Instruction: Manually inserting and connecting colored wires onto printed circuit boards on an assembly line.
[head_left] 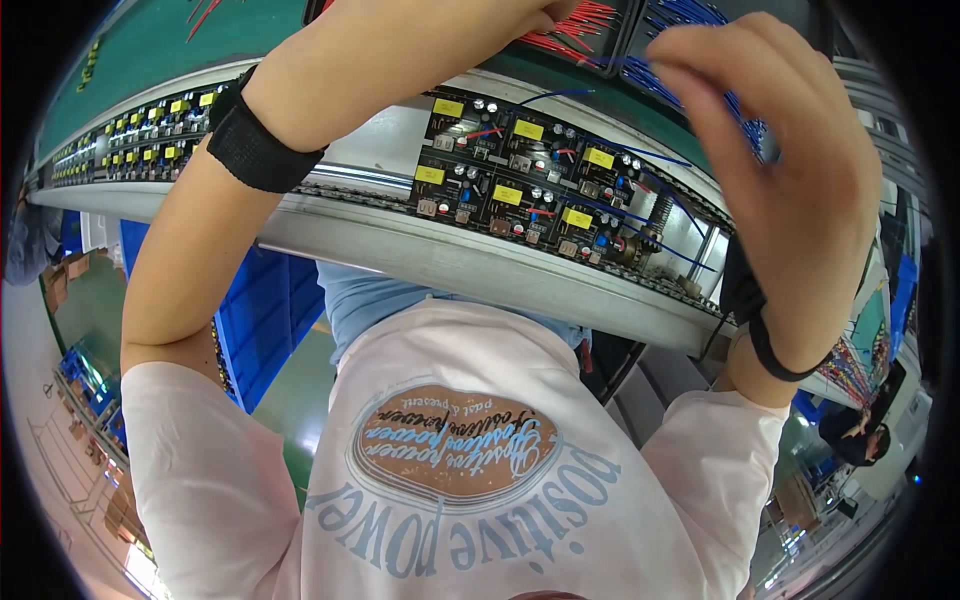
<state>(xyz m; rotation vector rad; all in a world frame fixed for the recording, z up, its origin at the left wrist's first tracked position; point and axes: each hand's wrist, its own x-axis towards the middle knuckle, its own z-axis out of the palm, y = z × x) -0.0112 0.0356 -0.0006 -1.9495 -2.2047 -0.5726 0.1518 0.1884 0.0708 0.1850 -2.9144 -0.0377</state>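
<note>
My right hand (800, 140) is raised at the upper right, beside a tray of blue wires (690, 15). Its thumb and forefinger come together on what looks like a thin blue wire, slightly blurred. My left hand (525, 20) reaches over the red wires (575, 35) at the top edge; its fingers are mostly cut off from view. Below the hands, a panel of black circuit boards (480, 178) with yellow components lies on the conveyor. Short red wires stand on some boards, and several blue wires (640, 155) stick out from their far and right sides.
More circuit boards (130, 135) line the conveyor at the left. Its metal rail (450, 255) runs between my body and the boards. Blue bins (265, 310) stand below on the left. At the far right another person (855, 435) is near bundled coloured wires (860, 355).
</note>
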